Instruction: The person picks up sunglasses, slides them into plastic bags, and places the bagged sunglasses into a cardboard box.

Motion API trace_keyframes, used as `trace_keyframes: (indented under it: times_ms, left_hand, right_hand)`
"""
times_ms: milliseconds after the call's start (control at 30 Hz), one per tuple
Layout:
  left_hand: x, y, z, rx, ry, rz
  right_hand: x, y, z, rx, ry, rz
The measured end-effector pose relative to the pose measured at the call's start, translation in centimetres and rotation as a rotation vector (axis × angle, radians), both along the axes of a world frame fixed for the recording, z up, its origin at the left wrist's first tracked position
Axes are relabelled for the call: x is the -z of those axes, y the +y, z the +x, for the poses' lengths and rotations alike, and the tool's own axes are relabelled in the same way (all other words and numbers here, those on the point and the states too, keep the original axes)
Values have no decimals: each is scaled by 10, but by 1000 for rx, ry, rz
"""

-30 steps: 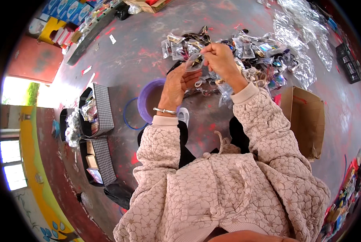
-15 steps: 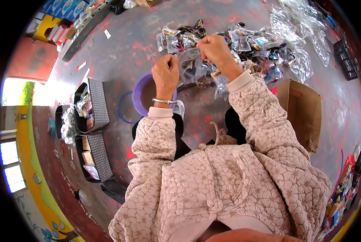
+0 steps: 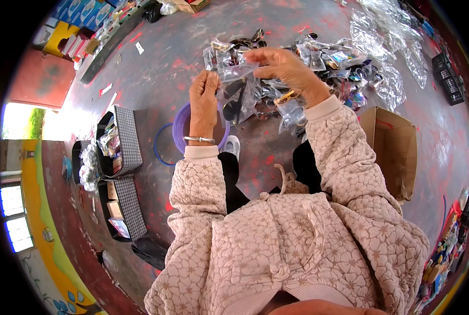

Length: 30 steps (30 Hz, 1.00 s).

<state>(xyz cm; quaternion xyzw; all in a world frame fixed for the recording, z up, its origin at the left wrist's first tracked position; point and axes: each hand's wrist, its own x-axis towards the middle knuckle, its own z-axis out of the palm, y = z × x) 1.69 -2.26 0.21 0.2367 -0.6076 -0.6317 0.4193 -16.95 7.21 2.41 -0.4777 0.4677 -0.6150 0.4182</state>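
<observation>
My left hand [image 3: 204, 101] is closed in a pinch on the upper left edge of a clear plastic bag [image 3: 249, 100]. Inside or just behind the bag is a dark pair of sunglasses [image 3: 233, 107]. My right hand [image 3: 288, 71] has its fingers stretched and parted from the thumb, right by the bag's upper right corner; whether it touches the film is hard to see. Below my left wrist stands a purple tub [image 3: 180, 131], partly covered by that hand. Past both hands spreads a pile of bagged sunglasses [image 3: 344, 63] on the floor.
An open cardboard box [image 3: 394, 152] stands to the right, with a black crate [image 3: 447, 79] farther off. Loose clear film [image 3: 384, 58] lies at the far right. On the left are a blue ring [image 3: 162, 149] and checked storage boxes [image 3: 127, 139] filled with goods.
My right hand has opened from its pinch on the bag. My left hand has shifted slightly left and still holds the bag, which now hangs lower with dark sunglasses showing.
</observation>
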Motion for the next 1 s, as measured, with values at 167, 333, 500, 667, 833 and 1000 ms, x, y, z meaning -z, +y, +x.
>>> trace_keyframes:
  times_ms: [167,333,500,667,833,1000]
  left_hand:
    - [-11,9,-2,-38,212,324]
    - [-30,22,-8,243,423,570]
    - [-10,25,-8,211,134,274]
    - [-7,25,-13,30,66,165]
    - [-3,25,-16,-65,142,184]
    - [-5,28,-14,-123,35,67]
  right_hand:
    - [2,-6,8,82,75,0]
    - [-7,-3,13,222,71,-66]
    - [-6,-3,19,266,92,-127]
    - [-9,-2,23,292,15,-88]
    - [-9,-3,27,132,58,-18]
    - [-8,-3,25,174,112,11]
